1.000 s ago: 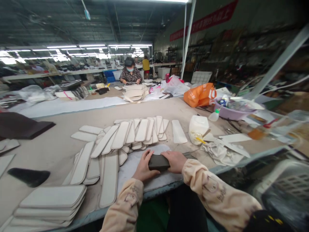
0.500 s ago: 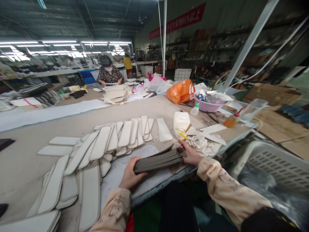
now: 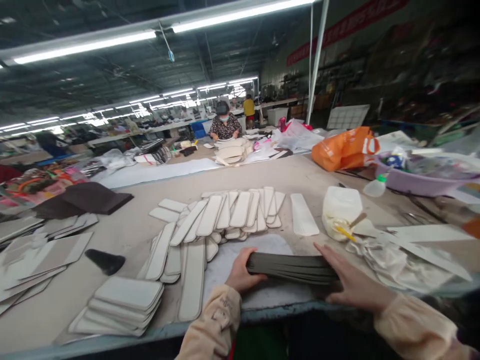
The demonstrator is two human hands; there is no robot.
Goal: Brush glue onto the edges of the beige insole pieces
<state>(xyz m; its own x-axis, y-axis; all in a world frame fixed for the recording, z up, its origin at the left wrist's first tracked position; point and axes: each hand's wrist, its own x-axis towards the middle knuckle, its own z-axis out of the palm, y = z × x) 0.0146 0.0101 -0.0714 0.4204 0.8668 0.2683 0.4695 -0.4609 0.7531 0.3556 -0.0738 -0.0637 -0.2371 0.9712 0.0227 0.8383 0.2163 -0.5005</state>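
A stack of thin dark grey strips [image 3: 290,266] is held level between my two hands, just above the table's near edge. My left hand [image 3: 245,270] grips its left end, thumb below and fingers on top. At the other end, my right hand [image 3: 350,280] wraps round the stack with its fingers on the far side. White cloth or paper [image 3: 258,248] lies beneath. Beyond the stack, many pale rounded strips [image 3: 210,215] overlap in a spread pile, and a single pale piece [image 3: 304,215] lies apart from them.
A white plastic jug [image 3: 342,205] stands behind crumpled cloth [image 3: 397,262] on the right. Further back are an orange bag [image 3: 343,150] and a purple basin [image 3: 423,181]. Stacked pale pieces [image 3: 122,302] and a black object [image 3: 105,261] lie left. A person [image 3: 225,125] works across the table.
The view has swung left, bringing more of the table's left side into sight. The dark strips sit more evenly together, and my right hand has closed round their right end.
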